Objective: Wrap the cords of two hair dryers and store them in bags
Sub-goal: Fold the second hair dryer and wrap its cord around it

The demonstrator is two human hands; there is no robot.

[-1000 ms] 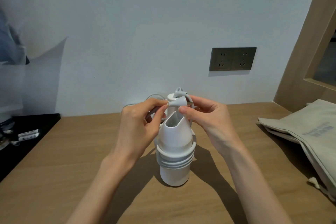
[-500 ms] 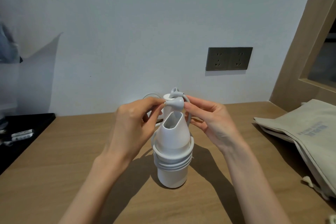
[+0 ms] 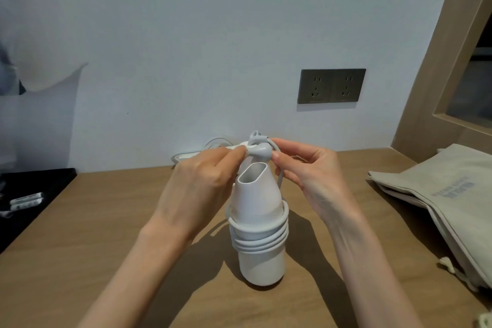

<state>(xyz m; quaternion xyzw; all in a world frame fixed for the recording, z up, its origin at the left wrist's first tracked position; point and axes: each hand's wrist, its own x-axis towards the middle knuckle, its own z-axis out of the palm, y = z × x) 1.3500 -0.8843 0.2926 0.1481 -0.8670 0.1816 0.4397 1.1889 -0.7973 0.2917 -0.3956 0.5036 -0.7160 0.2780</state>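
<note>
Grip: left hand [image 3: 202, 184] and right hand [image 3: 314, 176] pinch the cord end [image 3: 262, 152] above the dryer [image 3: 258, 194].
Dryer: upright on table [image 3: 93, 234], cord [image 3: 261, 239] coiled round it.
Left, as judged: fastening, bagging, second dryer.
Bags [image 3: 439, 202]: right, well apart.

Wood table [image 3: 80, 261], dark dbl wall socket [image 3: 331, 86], black surface [image 3: 34, 181] lt w/ white tubes [image 3: 26, 199], wood frame [image 3: 439, 66] rt
</note>
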